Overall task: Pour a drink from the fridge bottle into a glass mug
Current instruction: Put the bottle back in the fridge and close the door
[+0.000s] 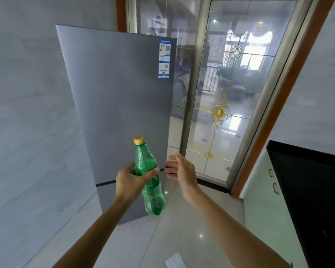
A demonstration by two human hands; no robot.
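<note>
A green plastic bottle (pixel 150 176) with a yellow cap is held upright and slightly tilted in front of the grey fridge (pixel 116 105), whose doors are closed. My left hand (pixel 131 180) is wrapped around the bottle's middle. My right hand (pixel 181 171) hovers just to the right of the bottle, fingers spread, near the fridge door's right edge, holding nothing. No glass mug is in view.
A glass sliding door with gold ornaments (pixel 220 113) stands right of the fridge. A black countertop (pixel 306 190) over pale green cabinets (pixel 263 200) runs along the right. A grey tiled wall (pixel 27 113) is on the left; glossy floor tiles lie below.
</note>
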